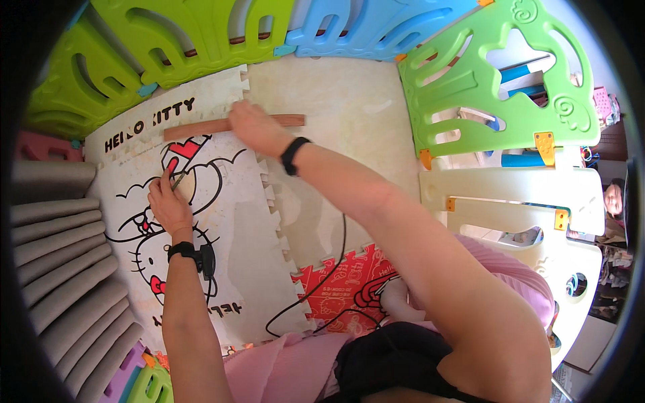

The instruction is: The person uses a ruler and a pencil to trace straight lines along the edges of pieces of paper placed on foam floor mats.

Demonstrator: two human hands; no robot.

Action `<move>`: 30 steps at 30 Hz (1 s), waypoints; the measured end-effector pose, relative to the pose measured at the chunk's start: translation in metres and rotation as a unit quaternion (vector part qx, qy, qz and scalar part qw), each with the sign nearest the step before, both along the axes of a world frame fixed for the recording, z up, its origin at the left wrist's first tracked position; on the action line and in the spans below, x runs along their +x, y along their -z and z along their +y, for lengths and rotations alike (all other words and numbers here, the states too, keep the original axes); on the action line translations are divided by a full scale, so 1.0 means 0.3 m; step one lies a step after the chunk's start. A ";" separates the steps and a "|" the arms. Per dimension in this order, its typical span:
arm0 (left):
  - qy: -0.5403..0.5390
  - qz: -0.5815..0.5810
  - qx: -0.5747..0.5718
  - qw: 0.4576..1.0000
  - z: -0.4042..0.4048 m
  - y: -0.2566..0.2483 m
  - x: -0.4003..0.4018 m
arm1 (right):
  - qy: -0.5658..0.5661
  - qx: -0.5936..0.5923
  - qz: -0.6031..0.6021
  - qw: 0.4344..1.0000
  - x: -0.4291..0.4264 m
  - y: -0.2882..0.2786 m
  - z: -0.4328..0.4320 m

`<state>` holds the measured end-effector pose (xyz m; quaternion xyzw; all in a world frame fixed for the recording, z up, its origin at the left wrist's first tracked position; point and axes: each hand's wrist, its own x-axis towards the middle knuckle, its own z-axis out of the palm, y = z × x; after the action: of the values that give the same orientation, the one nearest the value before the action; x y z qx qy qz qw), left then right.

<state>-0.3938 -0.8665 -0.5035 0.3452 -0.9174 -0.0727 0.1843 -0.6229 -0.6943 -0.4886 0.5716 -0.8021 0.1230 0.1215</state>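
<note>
My right hand [254, 126] lies over the middle of a reddish-brown wooden strip [196, 128], its fingers curled over the far edge. The strip lies across a white printed foam mat [247, 226], and its right end reaches past the mat's toothed edge. My left hand [169, 204] rests lower down on the mat's cartoon print. A thin dark, pencil-like tool [179, 180] sticks out from its fingers; its exact kind is too small to tell. A black strap with a small box [205, 261] is on my left wrist, and a black band [294, 156] is on the right.
Green plastic fence panels [196, 30], a blue one [373, 25] and cream ones [509, 191] enclose the floor. Folded grey cushioning [65, 252] stands at left. A black cable [332, 272] crosses a red mat [327, 294]. A face [614, 199] shows beyond the fence.
</note>
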 end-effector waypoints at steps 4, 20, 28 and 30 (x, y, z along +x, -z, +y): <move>0.049 0.040 -0.030 0.998 0.038 0.009 -0.005 | 0.081 0.022 -0.029 0.996 -0.137 -0.011 0.275; 0.214 -0.054 0.028 0.975 0.424 -0.050 -0.135 | 0.168 0.134 0.013 0.977 -0.385 0.092 0.561; 0.217 -0.048 0.015 0.975 0.427 -0.046 -0.146 | 0.282 -0.146 -0.127 0.940 -0.260 -0.062 0.508; 0.201 -0.058 0.013 0.978 0.414 -0.048 -0.110 | 0.166 -0.339 -0.365 0.851 -0.131 -0.233 0.454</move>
<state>-0.4269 -0.7423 -0.4890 0.1594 -0.9762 -0.1002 0.1080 -0.6621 -0.5581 -0.4188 0.2672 -0.7804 0.5648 0.0247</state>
